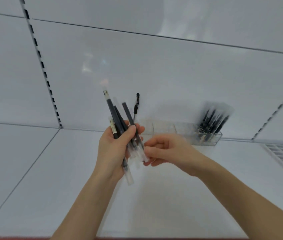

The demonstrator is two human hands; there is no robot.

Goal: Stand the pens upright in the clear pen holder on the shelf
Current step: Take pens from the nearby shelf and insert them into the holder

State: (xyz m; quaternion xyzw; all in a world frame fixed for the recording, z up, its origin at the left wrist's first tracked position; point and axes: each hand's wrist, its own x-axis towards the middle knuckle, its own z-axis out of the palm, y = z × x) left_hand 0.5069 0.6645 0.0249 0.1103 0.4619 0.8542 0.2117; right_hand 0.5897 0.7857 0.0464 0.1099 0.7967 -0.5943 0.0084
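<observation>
Pens point(114, 118) fan upward mid-frame in my left hand point(113, 149); my right hand point(165, 149) pinches their clear lower ends. I can't read their blurred labels. Farther right, the clear pen holder point(184, 131) stands on the shelf point(171, 205), with stored pens point(213, 120) inside.

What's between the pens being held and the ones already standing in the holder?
Only the empty compartments of the clear pen holder, as the head view shows.

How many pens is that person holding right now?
5 that I can tell, all fanned in the left hand: a tall pale-tipped pen, two dark ones beside it, a clipped black pen rightmost, a short labelled one lowest. Blur may hide more.
</observation>
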